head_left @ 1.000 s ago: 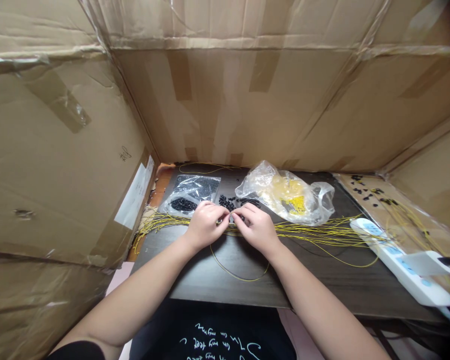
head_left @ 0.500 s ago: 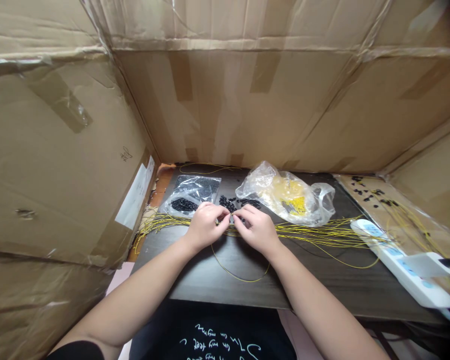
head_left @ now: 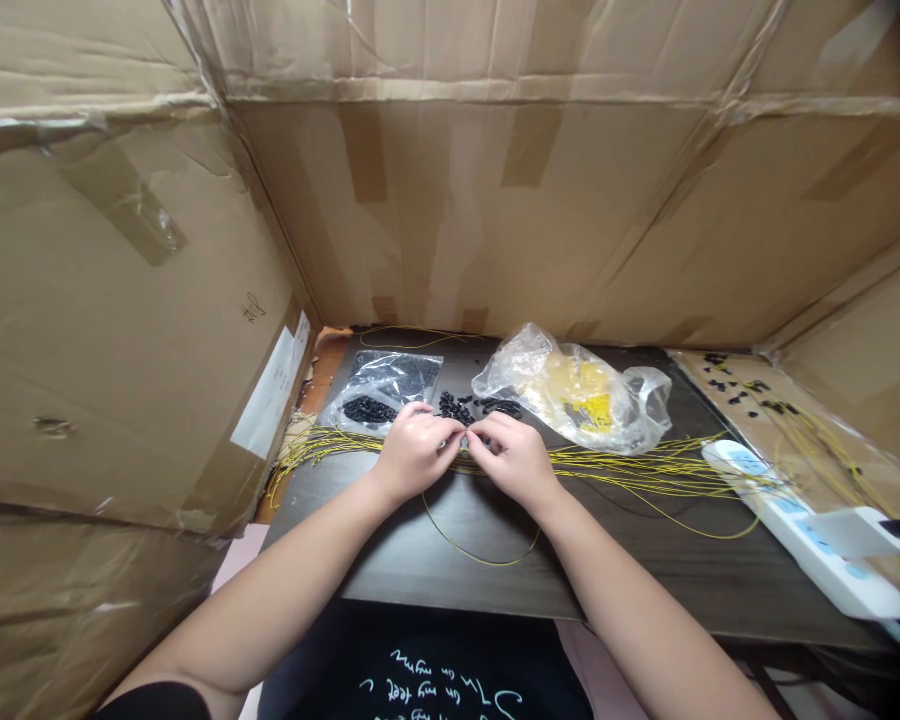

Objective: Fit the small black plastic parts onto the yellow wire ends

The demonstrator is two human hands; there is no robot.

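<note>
My left hand [head_left: 414,452] and my right hand [head_left: 511,457] meet fingertip to fingertip over the dark table [head_left: 645,560], both pinched on a thin yellow string [head_left: 480,550] that droops in a loop toward me. What sits between the fingertips is too small to make out. Just beyond them lies a loose pile of small black beads [head_left: 457,406]. A bundle of yellow strings [head_left: 645,465] stretches across the table under my hands.
A clear bag of black beads [head_left: 386,385] lies at the back left, a crumpled plastic bag with yellow contents [head_left: 581,390] at the back right. A white power strip [head_left: 802,530] lies at the right. Cardboard walls [head_left: 120,330] close in on three sides.
Both hands stay pinched together in place; the fingers shift slightly and the hanging loop of string barely moves.
</note>
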